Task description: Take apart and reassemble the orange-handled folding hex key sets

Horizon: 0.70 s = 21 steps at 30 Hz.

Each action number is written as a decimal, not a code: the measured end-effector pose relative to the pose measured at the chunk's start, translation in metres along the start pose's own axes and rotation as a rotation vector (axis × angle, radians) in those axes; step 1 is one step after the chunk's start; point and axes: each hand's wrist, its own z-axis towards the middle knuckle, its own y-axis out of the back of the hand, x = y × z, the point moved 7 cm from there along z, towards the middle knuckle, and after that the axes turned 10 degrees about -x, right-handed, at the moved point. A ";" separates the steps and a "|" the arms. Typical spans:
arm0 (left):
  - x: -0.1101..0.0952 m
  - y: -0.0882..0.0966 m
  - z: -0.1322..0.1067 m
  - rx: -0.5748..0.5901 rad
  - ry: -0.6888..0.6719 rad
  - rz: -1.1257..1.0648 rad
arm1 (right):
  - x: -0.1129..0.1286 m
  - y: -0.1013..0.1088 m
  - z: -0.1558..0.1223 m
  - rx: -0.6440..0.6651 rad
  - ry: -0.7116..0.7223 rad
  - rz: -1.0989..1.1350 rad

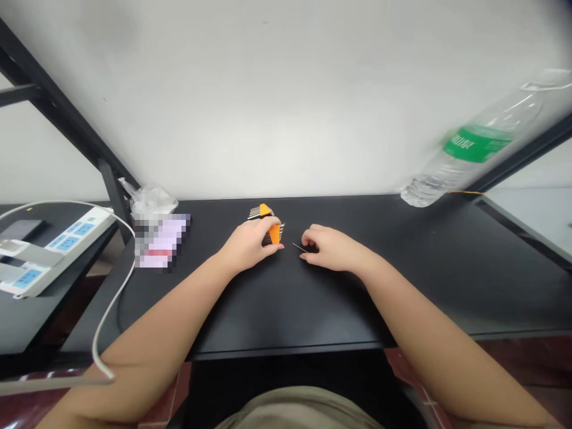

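My left hand (250,243) is closed around an orange holder (274,233) carrying several metal hex keys, whose ends stick out at its left and right sides. The holder is near the middle of the black table (286,316); part of it is hidden behind my thumb and fingers. A short gap to the right, my right hand (333,247) pinches a thin metal hex key (299,246) between thumb and fingers. Its slim end points left toward the holder, and the rest is covered by my hand.
A large clear bottle (478,143) with a green label stands at the back right against the wall. On the left are a crumpled plastic bag (154,202), a blurred-out pink item (163,241), a white power strip (58,253) and a white cable (96,339) near my left forearm.
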 end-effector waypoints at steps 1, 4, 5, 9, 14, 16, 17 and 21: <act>0.002 0.000 0.000 -0.007 -0.011 0.027 | 0.001 -0.004 -0.002 0.026 -0.005 -0.043; 0.004 -0.001 0.002 -0.024 -0.042 0.102 | 0.009 -0.012 -0.004 0.032 -0.023 -0.145; 0.005 -0.001 0.002 -0.025 -0.049 0.119 | 0.013 -0.013 -0.004 0.021 -0.014 -0.174; 0.005 0.001 0.002 -0.038 -0.076 0.131 | 0.025 -0.009 -0.003 -0.036 0.054 -0.162; 0.004 0.003 0.001 -0.059 -0.085 0.085 | 0.033 -0.001 0.000 -0.110 0.153 0.038; 0.003 0.003 0.001 -0.062 -0.079 0.074 | 0.035 0.000 0.000 -0.151 0.178 0.060; 0.003 0.003 0.001 -0.065 -0.075 0.072 | 0.036 0.001 0.000 -0.168 0.185 0.064; 0.001 0.004 0.001 -0.080 -0.074 0.060 | 0.038 0.001 -0.001 -0.180 0.211 0.078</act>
